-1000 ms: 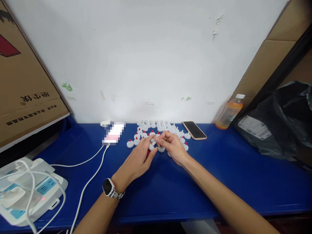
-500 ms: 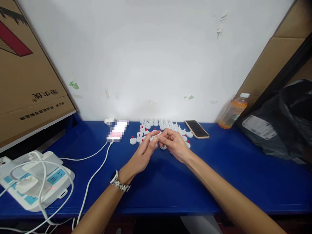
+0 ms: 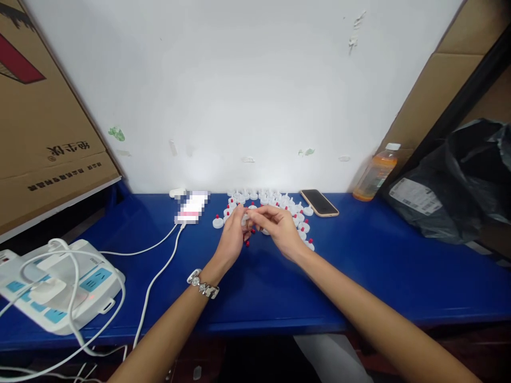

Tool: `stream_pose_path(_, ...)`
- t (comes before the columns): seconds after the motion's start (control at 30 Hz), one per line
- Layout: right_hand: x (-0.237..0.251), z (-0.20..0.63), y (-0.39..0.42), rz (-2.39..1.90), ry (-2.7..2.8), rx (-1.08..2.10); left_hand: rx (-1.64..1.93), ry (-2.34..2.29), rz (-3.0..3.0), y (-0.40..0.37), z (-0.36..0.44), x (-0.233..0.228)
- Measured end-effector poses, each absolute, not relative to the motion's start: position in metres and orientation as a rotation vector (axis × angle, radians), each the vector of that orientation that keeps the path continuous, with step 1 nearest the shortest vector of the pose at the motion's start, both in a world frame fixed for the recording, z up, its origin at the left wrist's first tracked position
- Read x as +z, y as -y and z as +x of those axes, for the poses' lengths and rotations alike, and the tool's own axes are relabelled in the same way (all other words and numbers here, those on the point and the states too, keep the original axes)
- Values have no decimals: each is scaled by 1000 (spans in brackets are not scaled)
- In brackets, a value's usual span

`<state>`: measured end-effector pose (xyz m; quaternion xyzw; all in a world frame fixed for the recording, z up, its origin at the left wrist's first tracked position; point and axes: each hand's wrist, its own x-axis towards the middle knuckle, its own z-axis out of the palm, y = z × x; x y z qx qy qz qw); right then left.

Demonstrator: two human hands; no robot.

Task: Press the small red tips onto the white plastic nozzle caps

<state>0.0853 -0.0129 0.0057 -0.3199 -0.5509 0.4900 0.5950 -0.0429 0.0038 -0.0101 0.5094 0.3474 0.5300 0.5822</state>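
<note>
My left hand [image 3: 232,234] is closed around a white plastic nozzle cap [image 3: 245,218], mostly hidden by the fingers. From the other side my right hand [image 3: 281,229] pinches at the top of that cap, thumb and forefinger together; a trace of red shows there, but what these fingers hold is too small to make out. Around and behind both hands many white nozzle caps [image 3: 285,201] stand on the blue table [image 3: 275,287], some with red tips, others bare. A loose red tip [image 3: 247,243] lies below the hands.
A phone [image 3: 319,202] lies right of the caps, with an orange drink bottle [image 3: 376,173] and a black plastic bag [image 3: 451,181] farther right. On the left are a blurred-out phone [image 3: 192,206], white cables [image 3: 154,279], a power strip [image 3: 59,292] and a cardboard box [image 3: 48,122].
The view has shifted slightly. My hands have moved a little left, and my left hand has turned more upright around the cap. More red-tipped caps show to the right of my right hand.
</note>
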Motion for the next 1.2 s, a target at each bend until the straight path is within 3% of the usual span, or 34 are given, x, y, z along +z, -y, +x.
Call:
stream_pose_path(0.6, -3, 105, 4, -670, 1384, 1599, 1122, -619, 1273, 7, -41, 0)
stream_pose_path(0.93, 15, 107, 1, -867, 1477, 1108, 1199, -838, 1457, -3, -46, -1)
stream_pose_path(1.2, 19, 126, 2, -1013, 1533, 1037, 1170, -1211, 1785, -1, -53, -2)
